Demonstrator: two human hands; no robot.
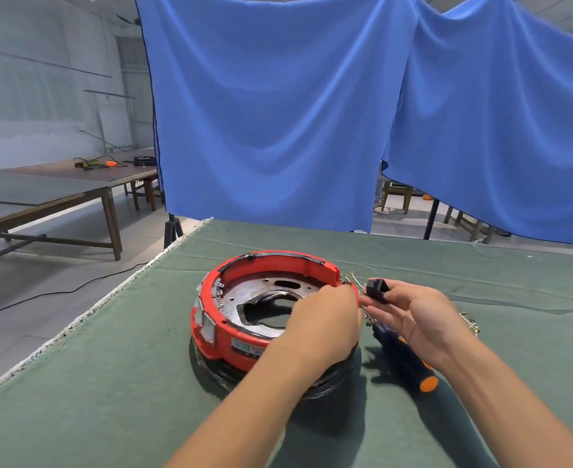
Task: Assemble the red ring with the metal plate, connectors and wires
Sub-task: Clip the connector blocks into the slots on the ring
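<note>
Two hands [325, 319] [417, 319], one red ring [210, 319], one screwdriver [410, 363].

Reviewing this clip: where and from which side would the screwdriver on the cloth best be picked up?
Grip the screwdriver by its dark handle near the orange end cap, coming from above on the near side. It lies flat, and its tip end sits under the right hand.

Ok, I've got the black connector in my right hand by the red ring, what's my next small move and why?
Probably bring the black connector in to the red ring at its right rim, where your left hand is working. Your right hand pinches it just outside that rim, not yet seated. The screwdriver lies unused on the cloth.
</note>
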